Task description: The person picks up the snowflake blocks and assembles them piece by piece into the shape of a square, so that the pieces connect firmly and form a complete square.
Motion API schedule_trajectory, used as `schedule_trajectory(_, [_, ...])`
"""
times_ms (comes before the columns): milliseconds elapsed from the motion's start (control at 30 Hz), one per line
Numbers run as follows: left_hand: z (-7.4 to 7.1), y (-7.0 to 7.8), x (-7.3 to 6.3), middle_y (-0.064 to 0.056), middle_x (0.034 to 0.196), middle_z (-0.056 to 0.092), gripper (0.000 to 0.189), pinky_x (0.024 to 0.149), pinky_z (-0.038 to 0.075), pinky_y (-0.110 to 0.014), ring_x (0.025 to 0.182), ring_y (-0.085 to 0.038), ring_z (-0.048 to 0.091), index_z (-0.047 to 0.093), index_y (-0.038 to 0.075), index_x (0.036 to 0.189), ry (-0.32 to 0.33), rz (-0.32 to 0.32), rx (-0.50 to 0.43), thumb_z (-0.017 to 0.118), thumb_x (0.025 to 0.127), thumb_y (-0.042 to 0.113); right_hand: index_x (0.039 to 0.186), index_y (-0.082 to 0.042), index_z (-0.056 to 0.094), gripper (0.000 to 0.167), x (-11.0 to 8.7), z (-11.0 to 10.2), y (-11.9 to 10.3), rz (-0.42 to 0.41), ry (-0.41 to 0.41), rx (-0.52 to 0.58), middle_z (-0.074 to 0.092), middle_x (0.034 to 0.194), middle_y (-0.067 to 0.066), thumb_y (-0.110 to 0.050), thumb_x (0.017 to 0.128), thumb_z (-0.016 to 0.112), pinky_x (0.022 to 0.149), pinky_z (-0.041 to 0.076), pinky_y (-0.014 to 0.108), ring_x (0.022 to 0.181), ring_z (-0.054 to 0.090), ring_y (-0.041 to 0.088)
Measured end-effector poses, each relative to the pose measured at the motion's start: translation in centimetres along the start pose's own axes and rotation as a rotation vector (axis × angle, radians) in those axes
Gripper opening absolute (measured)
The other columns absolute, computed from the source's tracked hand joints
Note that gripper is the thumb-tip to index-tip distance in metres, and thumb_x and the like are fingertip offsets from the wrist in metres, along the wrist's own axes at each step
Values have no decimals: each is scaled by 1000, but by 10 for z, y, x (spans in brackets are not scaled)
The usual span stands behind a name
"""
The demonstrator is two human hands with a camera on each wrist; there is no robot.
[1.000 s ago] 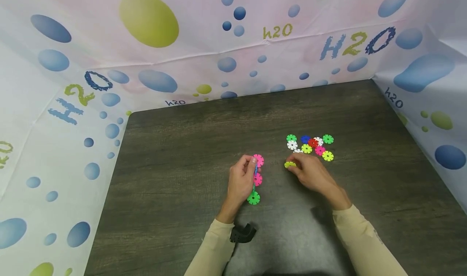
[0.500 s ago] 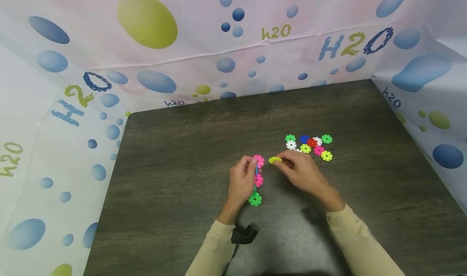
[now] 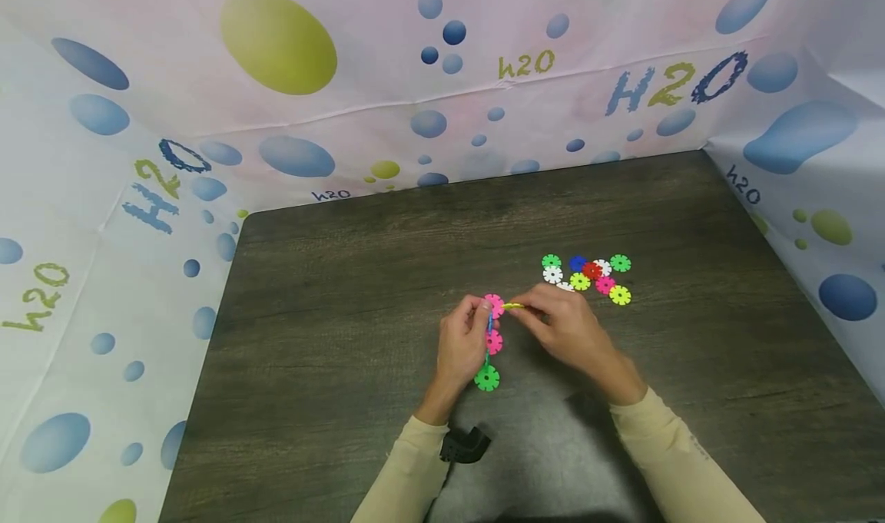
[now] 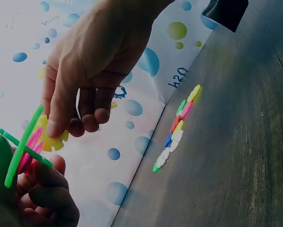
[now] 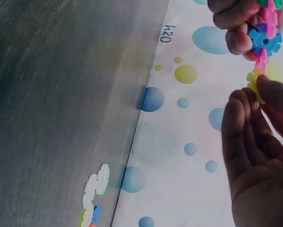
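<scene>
My left hand (image 3: 462, 346) grips a chain of notched plastic discs held up over the table. From its top, the chain has a pink disc (image 3: 494, 306), a blue disc (image 5: 265, 41) set crosswise, another pink disc (image 3: 494, 342) and green ones, with a green disc (image 3: 487, 379) lowest. My right hand (image 3: 570, 331) pinches a yellow notched disc (image 3: 513, 306) between thumb and fingers. Its edge meets the rim of the top pink disc; whether their slots are engaged I cannot tell. The left fingers partly cover the chain's middle.
Several loose discs lie flat beyond my right hand, among them a red disc (image 3: 592, 270), a blue disc (image 3: 578, 263) and a yellow disc (image 3: 620, 295). The dark wooden table (image 3: 332, 316) meets a patterned sheet (image 3: 373, 85) at its back and sides.
My right hand has carried the yellow disc leftward from near the loose discs to the top pink disc. The left hand with the chain has stayed almost in place.
</scene>
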State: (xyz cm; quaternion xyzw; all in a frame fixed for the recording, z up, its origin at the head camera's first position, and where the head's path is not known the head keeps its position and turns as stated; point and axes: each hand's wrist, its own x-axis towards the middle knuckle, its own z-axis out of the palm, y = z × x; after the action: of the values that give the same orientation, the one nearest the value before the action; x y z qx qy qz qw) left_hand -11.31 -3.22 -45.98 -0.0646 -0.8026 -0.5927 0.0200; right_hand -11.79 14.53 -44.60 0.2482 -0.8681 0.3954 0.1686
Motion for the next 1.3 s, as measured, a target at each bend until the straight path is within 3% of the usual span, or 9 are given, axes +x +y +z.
schedule_trajectory(300, [2,2,0,-12,70,70,26,46,37,-16,53,-3,54,67,6,84,65,-55,2,54,100,22,84,-4,74,8,2,7,-2,-136,87,-89,69,77,1,-4,77,79,59,52,26,66,64,9])
schedule_trajectory(500, [7,4,-2,-10,68,69,29,44,37,-17,51,-1,52,67,6,81,93,-62,-17,54,99,25,80,-2,73,11,-2,13,-6,-122,153,-130,67,73,3,3,74,79,54,50,26,61,61,9])
schedule_trajectory(667, [9,3,-2,-11,68,68,30,43,36,-17,48,0,50,66,6,82,94,-79,-25,53,100,26,81,-2,74,11,-4,16,-9,-103,159,-144,67,72,3,2,73,80,52,48,25,58,58,8])
schedule_trajectory(933, [2,2,0,-10,73,69,28,45,36,-19,50,-5,48,65,7,88,43,-145,-14,49,102,26,82,-2,75,8,0,14,-10,-49,103,-157,67,73,4,-5,77,79,53,50,26,60,59,9])
schedule_trajectory(1300, [0,-1,-1,-10,75,67,26,53,41,-20,59,-6,53,60,8,105,-65,-42,35,42,104,27,83,-6,75,7,-1,14,-8,-29,91,-129,68,74,0,-8,78,80,55,49,25,62,59,7])
